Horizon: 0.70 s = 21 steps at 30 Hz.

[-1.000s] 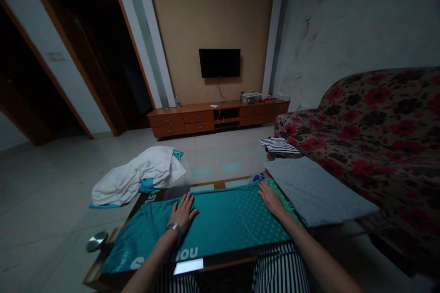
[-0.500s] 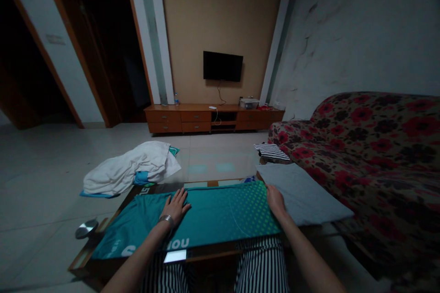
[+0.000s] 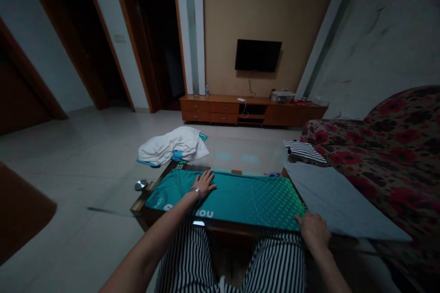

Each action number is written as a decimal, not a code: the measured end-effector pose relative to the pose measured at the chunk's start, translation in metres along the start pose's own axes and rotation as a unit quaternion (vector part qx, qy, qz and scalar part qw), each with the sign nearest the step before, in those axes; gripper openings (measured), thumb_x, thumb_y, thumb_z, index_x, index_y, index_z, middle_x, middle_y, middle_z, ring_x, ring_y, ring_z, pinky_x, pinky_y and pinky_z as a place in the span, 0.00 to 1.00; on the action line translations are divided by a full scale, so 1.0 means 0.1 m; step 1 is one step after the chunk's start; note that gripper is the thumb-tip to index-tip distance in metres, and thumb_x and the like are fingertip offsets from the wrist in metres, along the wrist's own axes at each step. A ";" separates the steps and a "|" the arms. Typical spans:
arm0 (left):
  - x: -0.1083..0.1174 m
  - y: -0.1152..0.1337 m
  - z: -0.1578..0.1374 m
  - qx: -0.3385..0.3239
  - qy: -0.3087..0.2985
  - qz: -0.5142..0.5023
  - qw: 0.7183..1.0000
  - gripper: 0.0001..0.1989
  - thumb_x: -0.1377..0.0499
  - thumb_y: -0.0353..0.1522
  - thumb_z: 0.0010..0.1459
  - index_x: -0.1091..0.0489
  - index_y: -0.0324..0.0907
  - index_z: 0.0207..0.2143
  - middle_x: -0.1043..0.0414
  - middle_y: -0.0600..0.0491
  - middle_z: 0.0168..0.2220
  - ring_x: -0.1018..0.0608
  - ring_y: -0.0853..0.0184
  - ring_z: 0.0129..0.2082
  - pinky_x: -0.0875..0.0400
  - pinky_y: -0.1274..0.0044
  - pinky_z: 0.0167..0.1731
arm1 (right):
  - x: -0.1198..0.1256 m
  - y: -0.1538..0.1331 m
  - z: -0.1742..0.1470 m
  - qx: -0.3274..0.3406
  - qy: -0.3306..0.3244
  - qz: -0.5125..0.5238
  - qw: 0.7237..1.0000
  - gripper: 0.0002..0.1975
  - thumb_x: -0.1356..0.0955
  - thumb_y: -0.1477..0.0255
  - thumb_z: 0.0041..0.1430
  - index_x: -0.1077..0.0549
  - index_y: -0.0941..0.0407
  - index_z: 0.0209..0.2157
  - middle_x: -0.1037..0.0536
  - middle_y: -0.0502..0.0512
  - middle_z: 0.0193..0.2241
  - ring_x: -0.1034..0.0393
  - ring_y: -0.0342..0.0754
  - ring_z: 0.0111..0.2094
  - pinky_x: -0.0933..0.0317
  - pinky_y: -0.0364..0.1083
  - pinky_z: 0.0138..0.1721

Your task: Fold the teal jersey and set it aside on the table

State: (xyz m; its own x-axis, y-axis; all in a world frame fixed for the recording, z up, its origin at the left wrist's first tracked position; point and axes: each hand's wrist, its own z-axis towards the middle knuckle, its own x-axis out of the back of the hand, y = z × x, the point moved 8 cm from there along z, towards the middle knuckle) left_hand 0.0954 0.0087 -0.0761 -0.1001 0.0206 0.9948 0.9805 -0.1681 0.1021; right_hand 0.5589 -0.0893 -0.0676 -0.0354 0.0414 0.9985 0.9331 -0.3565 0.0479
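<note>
A teal shirt (image 3: 237,194) with green dots and white lettering lies as a long flat strip across the glass-topped coffee table (image 3: 137,205) before my knees. My left hand (image 3: 205,184) rests flat on its left half, fingers spread, a silver bracelet at the wrist. At the shirt's near right corner, my right hand (image 3: 314,230) is closed with thumb and fingers on the edge; the fingertips are partly hidden. Just right of that hand a light grey garment (image 3: 340,197) is spread flat.
White clothes (image 3: 172,144) with blue and teal pieces lie heaped at the table's far left. A striped black-and-white cloth (image 3: 304,150) lies at the far right, by the floral sofa (image 3: 388,146). A round metal knob (image 3: 140,185) stands at the left corner. Beyond is a TV cabinet (image 3: 223,112).
My right hand has moved from the shirt's far right corner to its near right corner. The left hand stays on the cloth. My view has turned to the left.
</note>
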 end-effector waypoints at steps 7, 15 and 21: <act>0.33 0.39 0.24 0.005 0.045 -0.009 0.999 0.28 0.58 0.45 0.65 0.47 0.47 0.64 0.54 0.49 0.67 0.51 0.57 0.67 0.54 0.56 0.61 | -0.04 0.07 0.08 -0.025 -0.040 0.078 0.996 0.23 0.42 0.58 0.63 0.28 0.63 0.41 0.24 0.70 0.38 0.26 0.61 0.40 0.33 0.52 0.34; 0.51 -0.39 -0.27 0.135 0.099 0.031 0.985 0.28 0.60 0.25 0.63 0.49 0.45 0.65 0.55 0.53 0.68 0.53 0.65 0.67 0.61 0.63 0.64 | -0.23 0.14 0.18 0.001 -0.079 0.090 0.993 0.22 0.44 0.57 0.63 0.28 0.58 0.39 0.22 0.67 0.37 0.25 0.60 0.40 0.35 0.53 0.35; 0.52 -1.50 -1.14 0.268 0.055 0.075 0.959 0.24 0.58 0.36 0.66 0.40 0.38 0.60 0.50 0.41 0.65 0.49 0.52 0.65 0.53 0.52 0.58 | -0.17 0.15 0.13 0.001 -0.070 0.105 0.992 0.19 0.42 0.58 0.61 0.26 0.56 0.35 0.22 0.65 0.35 0.26 0.59 0.39 0.36 0.52 0.35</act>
State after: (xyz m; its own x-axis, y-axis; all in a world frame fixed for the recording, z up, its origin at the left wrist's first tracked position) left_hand -0.0760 -0.0775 -0.0389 0.0604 -0.0739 0.9954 0.9288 0.3695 -0.0289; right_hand 0.5781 -0.0837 -0.0844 0.2104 0.0954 0.9730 0.9154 -0.3687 -0.1618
